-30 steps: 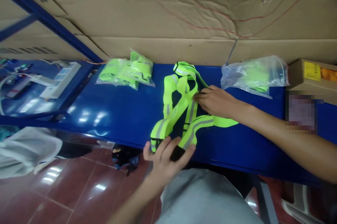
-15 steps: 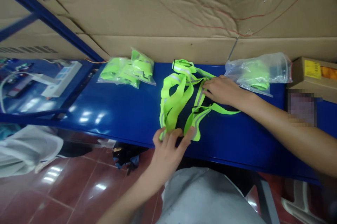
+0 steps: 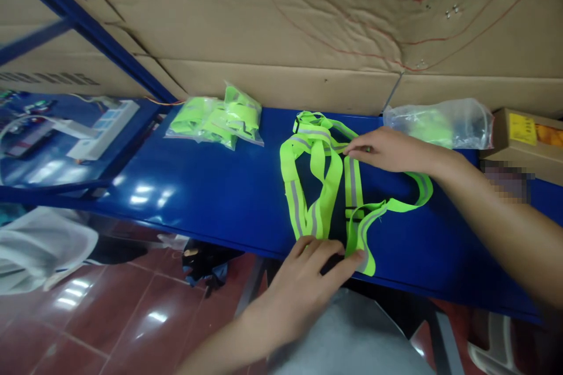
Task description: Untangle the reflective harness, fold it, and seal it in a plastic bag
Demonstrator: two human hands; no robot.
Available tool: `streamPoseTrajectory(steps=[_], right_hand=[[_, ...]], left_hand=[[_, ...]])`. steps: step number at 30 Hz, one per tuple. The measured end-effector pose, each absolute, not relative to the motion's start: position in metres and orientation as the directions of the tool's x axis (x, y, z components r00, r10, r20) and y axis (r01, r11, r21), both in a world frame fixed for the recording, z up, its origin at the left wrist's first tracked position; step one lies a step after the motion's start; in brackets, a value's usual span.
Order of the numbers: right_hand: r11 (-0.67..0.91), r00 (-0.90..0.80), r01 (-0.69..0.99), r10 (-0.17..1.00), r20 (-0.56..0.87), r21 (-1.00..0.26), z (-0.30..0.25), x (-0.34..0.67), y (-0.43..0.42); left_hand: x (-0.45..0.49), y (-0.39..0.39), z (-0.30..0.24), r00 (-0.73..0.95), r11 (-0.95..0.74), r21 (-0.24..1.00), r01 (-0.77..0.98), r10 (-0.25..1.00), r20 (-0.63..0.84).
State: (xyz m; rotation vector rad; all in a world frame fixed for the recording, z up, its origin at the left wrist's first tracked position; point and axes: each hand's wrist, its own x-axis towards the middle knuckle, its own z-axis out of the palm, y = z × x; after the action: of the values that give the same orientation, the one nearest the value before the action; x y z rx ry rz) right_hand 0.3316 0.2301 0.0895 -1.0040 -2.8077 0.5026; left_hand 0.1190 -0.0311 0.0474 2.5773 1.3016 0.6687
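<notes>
A neon-yellow reflective harness (image 3: 331, 210) with grey stripes and black buckles lies in loose loops on the blue table (image 3: 220, 193). At the table's front edge, my left hand (image 3: 314, 278) has its bent fingers on the near ends of the straps, its thumb on the right-hand loop. Farther back, my right hand (image 3: 391, 151) pinches a strap between thumb and fingers near the gathered top. One strap curves out to the right below that wrist. The left fingertips are partly hidden.
Clear bags of folded yellow bands (image 3: 215, 120) lie at the back left, another bag (image 3: 440, 124) at the back right beside a cardboard box (image 3: 501, 134). Large cardboard (image 3: 281, 29) walls the rear. A white power strip (image 3: 105, 131) sits left, past the blue frame.
The straps are drawn closer to the front edge and spread longer, with my left hand moved right and nearer. My right hand has shifted slightly right, now pinching a strap. The view tilted a little.
</notes>
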Motion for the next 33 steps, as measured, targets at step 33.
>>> streamPoseTrajectory(steps=[33], right_hand=[[0.405,-0.399,0.898,0.914,0.065,-0.174,0.07,0.233,0.319]], left_hand=[[0.153,-0.01,0.017,0.681,-0.661,0.647,0.38,0.673,0.288]])
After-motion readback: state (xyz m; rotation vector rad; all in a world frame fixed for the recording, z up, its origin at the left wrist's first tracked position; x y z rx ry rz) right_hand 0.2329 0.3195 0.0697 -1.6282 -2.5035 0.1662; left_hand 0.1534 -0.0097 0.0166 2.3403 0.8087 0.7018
